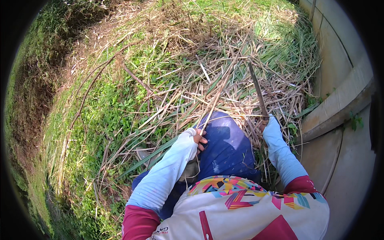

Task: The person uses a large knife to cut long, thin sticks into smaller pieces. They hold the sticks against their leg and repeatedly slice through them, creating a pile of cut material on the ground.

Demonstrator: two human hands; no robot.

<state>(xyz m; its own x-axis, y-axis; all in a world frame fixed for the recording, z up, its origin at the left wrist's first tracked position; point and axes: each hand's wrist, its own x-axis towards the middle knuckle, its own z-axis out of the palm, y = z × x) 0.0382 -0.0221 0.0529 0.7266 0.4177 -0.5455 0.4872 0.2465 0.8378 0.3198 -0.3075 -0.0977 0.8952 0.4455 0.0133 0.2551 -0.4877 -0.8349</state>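
My right hand [264,126], mostly hidden by its light blue sleeve, is closed round the handle end of a machete [258,90]. The long dark blade points away from me over the dry grass [240,90]. Beside my blue-trousered knee [224,140], the fingers of my left hand [200,139] are curled. A long dry grass stalk [216,98] runs from those fingers out across the pile. Green blades mix with the straw around it, and a longer green leaf [154,156] lies by my left forearm.
A pale wall [332,52] with a sloping ledge [336,108] stands close on my right. Low green plants [120,100] cover the ground to the left, with bare branches [90,86] lying over them. Greener cut grass [300,52] is heaped against the wall.
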